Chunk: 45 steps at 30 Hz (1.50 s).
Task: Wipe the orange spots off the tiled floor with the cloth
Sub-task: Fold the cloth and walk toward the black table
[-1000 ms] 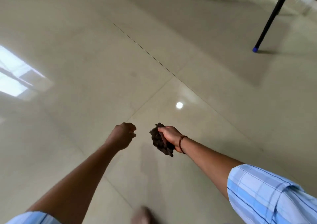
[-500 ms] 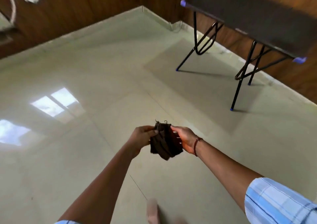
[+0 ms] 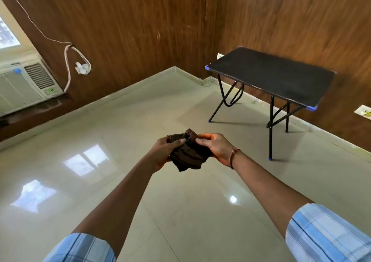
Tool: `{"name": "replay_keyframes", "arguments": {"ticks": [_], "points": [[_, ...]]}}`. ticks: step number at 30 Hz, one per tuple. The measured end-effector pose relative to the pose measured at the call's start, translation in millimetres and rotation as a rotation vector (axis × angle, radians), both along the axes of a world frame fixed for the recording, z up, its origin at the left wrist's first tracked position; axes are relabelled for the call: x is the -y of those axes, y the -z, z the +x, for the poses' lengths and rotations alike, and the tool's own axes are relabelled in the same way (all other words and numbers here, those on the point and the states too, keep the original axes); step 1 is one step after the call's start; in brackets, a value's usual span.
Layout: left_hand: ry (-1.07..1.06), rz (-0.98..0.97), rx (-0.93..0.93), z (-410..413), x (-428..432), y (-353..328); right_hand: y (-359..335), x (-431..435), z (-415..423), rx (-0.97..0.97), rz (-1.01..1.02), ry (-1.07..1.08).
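A dark brown cloth [image 3: 188, 155] hangs bunched in mid-air in front of me, well above the glossy beige tiled floor [image 3: 180, 211]. My left hand [image 3: 166, 149] pinches its left side between thumb and fingers. My right hand [image 3: 214, 147] grips its right side, with a thread band on the wrist. The two hands almost touch over the cloth. I see no orange spots on the visible floor.
A black folding table [image 3: 273, 77] with blue corner caps stands at the right by the wood-panelled wall [image 3: 140, 30]. A window air conditioner [image 3: 24, 87] sits low at the left, with a white cable [image 3: 68, 64] hanging beside it. Window reflections gleam on the floor at the left.
My view has tilted up from the floor to the walls and table. My left hand came over from the side and took hold of the cloth, which only my right hand held before.
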State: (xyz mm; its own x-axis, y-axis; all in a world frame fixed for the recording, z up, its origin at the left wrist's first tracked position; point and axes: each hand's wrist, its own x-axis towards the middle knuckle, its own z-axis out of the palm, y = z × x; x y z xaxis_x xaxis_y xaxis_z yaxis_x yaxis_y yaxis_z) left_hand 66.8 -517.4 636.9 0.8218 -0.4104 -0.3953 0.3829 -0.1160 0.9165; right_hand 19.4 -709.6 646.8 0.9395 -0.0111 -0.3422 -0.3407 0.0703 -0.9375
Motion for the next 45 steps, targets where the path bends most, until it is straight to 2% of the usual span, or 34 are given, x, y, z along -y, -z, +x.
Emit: {"name": "replay_keyframes", "arguments": {"ticks": [5, 10, 12, 13, 15, 17, 19, 21, 25, 28, 29, 31, 37, 39, 42, 45], "points": [[-0.05, 0.131, 0.173, -15.2, 7.9, -19.0, -16.2, 2.0, -10.7, 0.102, -0.171, 0.11], [0.06, 0.124, 0.229, -18.6, 7.8, -38.2, -35.3, 1.5, -20.8, 0.165, -0.106, 0.172], [0.067, 0.042, 0.196, -19.2, 7.2, -39.9, -41.8, -2.2, -25.7, 0.202, -0.109, 0.229], [0.034, -0.008, 0.161, -19.2, 7.7, -39.2, -43.8, -4.5, -28.5, 0.237, -0.189, 0.262], [-0.057, -0.114, 0.074, -16.1, 10.9, -43.9, -47.6, -6.4, -34.7, 0.368, -0.471, 0.264], [-0.09, -0.211, -0.012, -6.9, 10.2, -53.2, -45.3, -7.4, -38.3, 0.504, -0.715, 0.133], [-0.082, -0.281, -0.078, 4.7, 4.8, -61.8, -39.6, -12.5, -38.0, 0.486, -0.85, -0.054], [-0.077, -0.321, -0.127, 13.5, -2.9, -70.0, -36.0, -22.3, -32.9, 0.453, -0.913, -0.127], [-0.033, -0.322, -0.156, 39.0, -27.7, -77.2, -44.9, -56.4, -9.2, 0.603, -0.901, 0.117], [-0.023, -0.31, -0.17, 60.8, -44.7, -73.0, -61.0, -70.7, 2.5, 0.58, -0.936, 0.227], [-0.003, -0.295, -0.178, 64.6, -49.7, -70.4, -66.4, -73.8, 5.5, 0.542, -0.901, 0.274], [0.107, -0.249, -0.18, 66.9, -59.0, -65.0, -79.9, -82.0, 10.2, 0.449, -0.703, 0.363], [0.636, -0.299, -0.137, 67.1, -81.8, -64.2, -125.0, -94.1, 19.0, 0.217, -0.047, 0.402], [0.653, -0.348, -0.073, 66.2, -80.3, -73.6, -132.6, -91.1, 20.2, 0.162, 0.102, 0.39], [0.607, -0.305, 0.077, 56.5, -69.1, -84.1, -119.9, -89.5, 17.7, 0.044, 0.154, 0.494], [0.429, -0.21, 0.019, 44.1, -57.3, -80.4, -85.7, -89.4, 2.9, -0.048, 0.223, 0.574]]}}
